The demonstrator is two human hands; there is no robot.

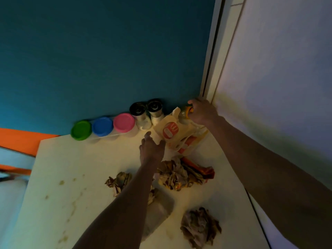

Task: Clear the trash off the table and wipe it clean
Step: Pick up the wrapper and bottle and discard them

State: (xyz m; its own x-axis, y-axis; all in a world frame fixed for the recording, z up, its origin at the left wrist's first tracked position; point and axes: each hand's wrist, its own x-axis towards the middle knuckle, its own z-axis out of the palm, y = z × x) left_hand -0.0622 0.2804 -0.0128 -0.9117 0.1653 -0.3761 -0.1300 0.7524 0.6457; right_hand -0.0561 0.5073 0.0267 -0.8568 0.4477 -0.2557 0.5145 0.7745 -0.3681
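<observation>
On the white table, a paper takeaway bag with a red logo stands near the back wall. My left hand reaches to its left side, fingers extended and touching the bag's edge. My right hand grips a small orange-and-green bottle just above the bag's top. Crumpled wrappers lie nearer me: a large pile with a red carton, a small wad, and another wad at the front. Brown stains spot the left part of the table.
Three tubs with green, blue and pink lids stand in a row against the blue wall, beside two black-capped shakers. A white wall closes the right side. The table's left edge drops off by an orange surface.
</observation>
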